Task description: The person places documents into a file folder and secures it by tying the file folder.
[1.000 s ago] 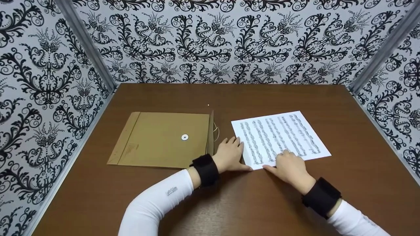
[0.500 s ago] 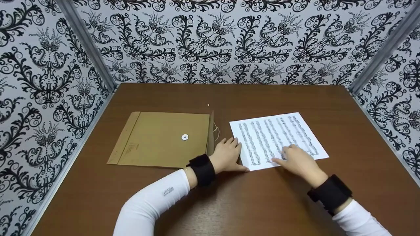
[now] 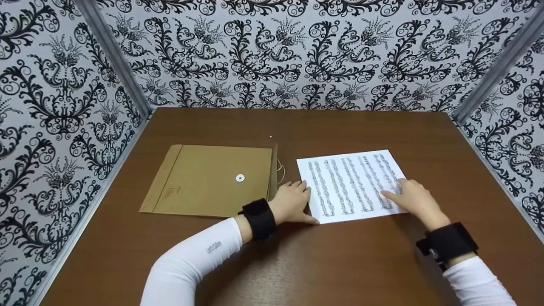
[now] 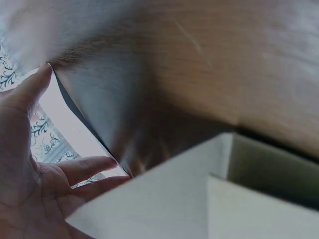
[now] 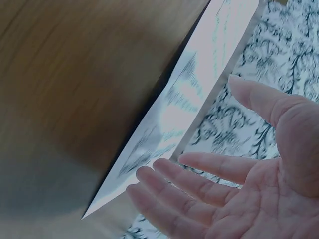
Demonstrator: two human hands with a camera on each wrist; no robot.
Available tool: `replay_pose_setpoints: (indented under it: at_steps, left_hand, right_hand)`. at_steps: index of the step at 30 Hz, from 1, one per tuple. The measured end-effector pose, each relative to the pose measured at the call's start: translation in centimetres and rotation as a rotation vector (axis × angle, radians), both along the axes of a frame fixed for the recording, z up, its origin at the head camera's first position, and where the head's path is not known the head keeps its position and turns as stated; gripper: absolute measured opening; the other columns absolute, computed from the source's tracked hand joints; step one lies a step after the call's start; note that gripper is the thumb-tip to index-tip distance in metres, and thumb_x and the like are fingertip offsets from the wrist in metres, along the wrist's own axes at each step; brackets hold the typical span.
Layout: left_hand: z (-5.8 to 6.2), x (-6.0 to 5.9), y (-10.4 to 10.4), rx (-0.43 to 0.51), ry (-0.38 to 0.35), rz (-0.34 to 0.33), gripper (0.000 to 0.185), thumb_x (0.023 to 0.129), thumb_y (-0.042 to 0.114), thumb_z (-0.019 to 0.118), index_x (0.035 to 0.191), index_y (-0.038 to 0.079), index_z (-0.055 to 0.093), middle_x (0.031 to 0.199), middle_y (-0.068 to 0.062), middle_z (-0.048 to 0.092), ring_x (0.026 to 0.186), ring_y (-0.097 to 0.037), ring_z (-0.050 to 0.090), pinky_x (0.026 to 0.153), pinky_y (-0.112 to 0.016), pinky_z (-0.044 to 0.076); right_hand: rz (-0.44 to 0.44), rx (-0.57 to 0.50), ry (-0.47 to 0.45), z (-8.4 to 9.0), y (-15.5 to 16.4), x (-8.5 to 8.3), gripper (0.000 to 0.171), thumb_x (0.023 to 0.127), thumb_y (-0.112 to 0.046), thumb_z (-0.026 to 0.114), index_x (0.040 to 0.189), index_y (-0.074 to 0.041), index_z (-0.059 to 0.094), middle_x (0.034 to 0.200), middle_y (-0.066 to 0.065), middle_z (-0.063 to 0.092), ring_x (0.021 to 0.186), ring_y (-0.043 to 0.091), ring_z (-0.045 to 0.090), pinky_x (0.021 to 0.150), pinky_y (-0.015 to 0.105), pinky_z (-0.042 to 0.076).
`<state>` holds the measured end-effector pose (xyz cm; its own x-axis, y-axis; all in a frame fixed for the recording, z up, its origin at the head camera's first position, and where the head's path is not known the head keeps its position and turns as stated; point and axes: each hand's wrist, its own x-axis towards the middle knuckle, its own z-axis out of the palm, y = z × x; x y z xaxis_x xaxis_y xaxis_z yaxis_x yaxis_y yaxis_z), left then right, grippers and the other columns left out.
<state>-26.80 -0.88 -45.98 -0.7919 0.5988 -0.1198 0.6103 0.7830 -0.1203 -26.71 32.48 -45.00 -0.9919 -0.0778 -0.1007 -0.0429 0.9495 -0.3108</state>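
The white printed sheet of paper (image 3: 350, 185) lies flat on the brown wooden table (image 3: 340, 263), not yet inside the tan string-tie cardboard envelope (image 3: 212, 180) just left of it. My left hand (image 3: 293, 202), fingers straight, rests against its left edge; my right hand (image 3: 414, 199) lies spread on it. The print is too blurred to read — 1 small word on my sleeve too.

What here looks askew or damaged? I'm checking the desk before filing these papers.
Little stands out. The printed sheet lies slightly skewed to the table edge, left hand at its near-left corner, right hand on its right side. The envelope lies flat, its flap open with string loose. No tears or spills visible.
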Motion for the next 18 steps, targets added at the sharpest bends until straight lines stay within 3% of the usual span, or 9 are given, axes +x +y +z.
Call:
replay_pose_setpoints:
  at_steps: [2, 8, 11, 18]
  left_hand:
    - [0.1, 0.0, -0.1, 0.001, -0.001, -0.008, 0.101, 0.081, 0.082, 0.06, 0.148, 0.006, 0.052, 0.156, -0.013, 0.052, 0.144, -0.026, 0.052, 0.117, -0.041, 0.045]
    - [0.2, 0.0, -0.5, 0.005, -0.006, -0.03, 0.098, 0.082, 0.081, 0.061, 0.146, 0.007, 0.053, 0.154, -0.012, 0.053, 0.143, -0.026, 0.053, 0.117, -0.041, 0.046]
    - [0.2, 0.0, -0.6, -0.002, -0.003, -0.044, 0.098, 0.082, 0.081, 0.061, 0.145, 0.007, 0.054, 0.153, -0.012, 0.054, 0.142, -0.025, 0.054, 0.116, -0.041, 0.047]
    - [0.1, -0.1, -0.9, -0.013, -0.02, -0.056, 0.098, 0.083, 0.081, 0.06, 0.149, 0.009, 0.051, 0.156, -0.01, 0.051, 0.146, -0.024, 0.05, 0.117, -0.039, 0.046]
  right_hand:
    - [-0.02, -0.018, -0.013, 0.0, 0.7, -0.2, 0.077, 0.097, -0.042, 0.064, 0.131, 0.025, 0.047, 0.122, 0.047, 0.056, 0.101, 0.056, 0.06, 0.088, 0.067, 0.048]
    - [-0.069, -0.058, -0.037, 0.2, 1.9, -0.4, 0.079, 0.098, -0.044, 0.062, 0.134, 0.024, 0.044, 0.126, 0.046, 0.055, 0.104, 0.054, 0.058, 0.091, 0.066, 0.047]
    - [-0.071, -0.062, -0.025, 0.1, 2.4, -0.5, 0.078, 0.098, -0.044, 0.061, 0.135, 0.023, 0.044, 0.128, 0.046, 0.055, 0.11, 0.058, 0.057, 0.093, 0.067, 0.046]
    - [-0.062, -0.102, -0.04, 0.2, 3.2, -0.9, 0.075, 0.1, -0.043, 0.06, 0.134, 0.022, 0.047, 0.126, 0.043, 0.059, 0.107, 0.055, 0.061, 0.09, 0.062, 0.049]
